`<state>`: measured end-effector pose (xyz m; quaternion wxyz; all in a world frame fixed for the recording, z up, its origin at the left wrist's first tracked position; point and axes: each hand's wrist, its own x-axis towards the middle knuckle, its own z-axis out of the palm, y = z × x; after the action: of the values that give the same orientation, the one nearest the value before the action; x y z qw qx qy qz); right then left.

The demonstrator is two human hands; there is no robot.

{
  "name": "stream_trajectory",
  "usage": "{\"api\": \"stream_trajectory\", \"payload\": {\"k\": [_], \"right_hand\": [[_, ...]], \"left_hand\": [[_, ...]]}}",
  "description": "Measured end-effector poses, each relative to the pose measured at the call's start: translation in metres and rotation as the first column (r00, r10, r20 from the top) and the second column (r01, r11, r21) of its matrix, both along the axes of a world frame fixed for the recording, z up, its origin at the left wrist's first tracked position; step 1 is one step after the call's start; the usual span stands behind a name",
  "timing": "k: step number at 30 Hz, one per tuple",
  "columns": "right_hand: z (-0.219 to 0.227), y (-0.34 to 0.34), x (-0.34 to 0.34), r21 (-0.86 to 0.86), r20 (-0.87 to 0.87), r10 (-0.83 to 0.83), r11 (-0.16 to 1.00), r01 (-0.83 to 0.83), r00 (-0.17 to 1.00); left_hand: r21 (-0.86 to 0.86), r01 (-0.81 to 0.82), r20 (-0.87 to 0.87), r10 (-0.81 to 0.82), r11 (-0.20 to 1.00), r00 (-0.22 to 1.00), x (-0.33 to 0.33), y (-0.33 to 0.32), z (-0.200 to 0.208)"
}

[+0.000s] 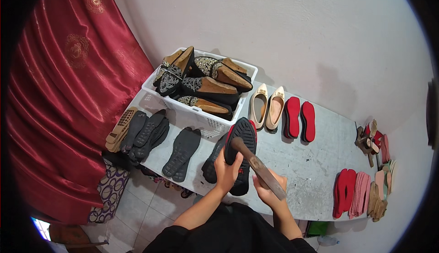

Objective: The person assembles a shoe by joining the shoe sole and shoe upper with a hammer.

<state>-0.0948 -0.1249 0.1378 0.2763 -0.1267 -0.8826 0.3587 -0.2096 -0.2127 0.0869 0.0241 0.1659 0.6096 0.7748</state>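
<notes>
My left hand (227, 169) grips a black shoe (241, 152) turned sole-up, with a red lining showing at its edge, resting on the grey table (311, 161). My right hand (270, 190) holds a hammer (256, 161) by its brown handle. The dark hammer head lies against the black sole near its middle. Another black sole (211, 159) lies just left of the shoe, partly hidden by my left hand.
A white basket (192, 111) of embroidered black shoes stands at the back left. Black soles (183, 152) and a tan one (120, 128) lie left. Cream flats (267, 106), red insoles (300, 119), pink and red insole stacks (356, 193) sit right. A red curtain (68, 93) hangs left.
</notes>
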Motion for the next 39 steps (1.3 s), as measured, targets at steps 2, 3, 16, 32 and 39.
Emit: {"api": "stream_trajectory", "payload": {"k": [2,3,16,32,39], "right_hand": [[-0.003,-0.005,0.004,-0.070,0.008,0.004,0.998,-0.003,1.000],[-0.004,-0.007,0.006,-0.138,0.017,0.004,0.990,-0.002,1.000],[-0.007,-0.010,0.016,-0.159,0.079,0.016,0.987,-0.003,0.997],[-0.004,0.002,-0.006,-0.217,-0.219,-0.218,0.961,0.170,0.951],[-0.008,-0.002,0.007,-0.119,-0.184,-0.172,0.981,0.151,0.968]], "left_hand": [[-0.089,-0.026,0.001,0.027,0.996,1.000,-0.001,-0.001,0.009],[-0.177,-0.048,0.001,0.049,0.983,0.999,-0.002,-0.002,0.017],[-0.142,-0.084,-0.007,0.084,0.986,0.996,0.003,0.001,0.018],[-0.217,-0.064,-0.046,0.056,0.974,0.997,0.013,0.005,0.016],[-0.083,-0.096,0.051,0.100,0.992,0.994,0.005,0.010,0.002]]}}
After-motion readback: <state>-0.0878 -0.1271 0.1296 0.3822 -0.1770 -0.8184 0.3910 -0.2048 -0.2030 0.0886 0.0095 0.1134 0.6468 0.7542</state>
